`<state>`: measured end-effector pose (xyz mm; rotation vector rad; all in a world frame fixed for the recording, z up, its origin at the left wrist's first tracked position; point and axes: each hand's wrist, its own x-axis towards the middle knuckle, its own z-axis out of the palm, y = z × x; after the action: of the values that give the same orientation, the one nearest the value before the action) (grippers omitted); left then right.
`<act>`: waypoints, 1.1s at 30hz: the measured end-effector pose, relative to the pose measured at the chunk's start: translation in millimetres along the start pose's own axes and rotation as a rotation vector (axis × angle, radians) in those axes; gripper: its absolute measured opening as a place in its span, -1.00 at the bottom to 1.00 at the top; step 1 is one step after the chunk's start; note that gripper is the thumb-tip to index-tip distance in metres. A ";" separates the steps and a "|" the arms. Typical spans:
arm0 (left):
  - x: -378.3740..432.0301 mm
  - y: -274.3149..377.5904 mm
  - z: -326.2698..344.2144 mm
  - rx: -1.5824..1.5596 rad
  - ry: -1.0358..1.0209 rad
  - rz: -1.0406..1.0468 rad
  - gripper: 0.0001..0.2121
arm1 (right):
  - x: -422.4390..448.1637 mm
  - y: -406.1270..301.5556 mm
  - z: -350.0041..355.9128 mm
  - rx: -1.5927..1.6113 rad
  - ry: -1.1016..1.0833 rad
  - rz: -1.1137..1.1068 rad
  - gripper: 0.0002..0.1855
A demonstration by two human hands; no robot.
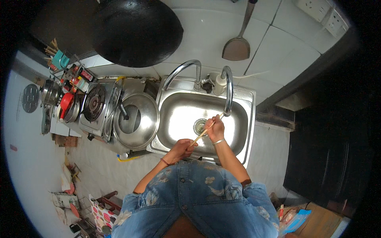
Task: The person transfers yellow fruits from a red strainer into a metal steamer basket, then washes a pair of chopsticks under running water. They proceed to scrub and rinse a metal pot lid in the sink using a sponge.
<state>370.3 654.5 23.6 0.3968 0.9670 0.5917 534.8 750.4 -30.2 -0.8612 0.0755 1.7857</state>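
Over the sink, both hands grip what looks like a pair of thin wooden chopsticks (200,137), which slant up to the right. My left hand (182,148) holds the lower end near the sink's front rim. Further along, my right hand (215,130) is closed around the upper part, above the drain strainer (200,126). The upper tips come close to the mouth of a curved chrome faucet (229,89); whether they touch it I cannot tell. Below lies the stainless steel sink basin (178,119). Whether water is running is not clear.
A second chrome spout (181,67) and a white pump bottle (220,84) stand behind the basin. Left are a lidded steel pot (148,119), a gas stove (95,102) and a red ladle (66,102). A wok (140,32) and a spatula (236,49) hang on the wall.
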 end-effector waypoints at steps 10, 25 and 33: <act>30.8 13.6 13.3 0.055 -0.098 -0.033 -0.83 | -10.2 -40.7 8.0 -0.120 -0.071 -0.219 -0.71; 138.9 49.7 84.6 0.046 -0.220 0.096 -0.87 | -45.3 -82.3 -14.8 -0.923 -0.150 -0.814 -0.90; 99.5 48.9 60.3 0.361 0.134 0.292 -0.87 | -10.4 -28.8 -21.3 -0.607 -0.218 -0.430 -0.91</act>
<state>450.5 751.8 17.8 0.8382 1.1577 0.7152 571.6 744.1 -29.7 -1.0015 -0.7733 1.4865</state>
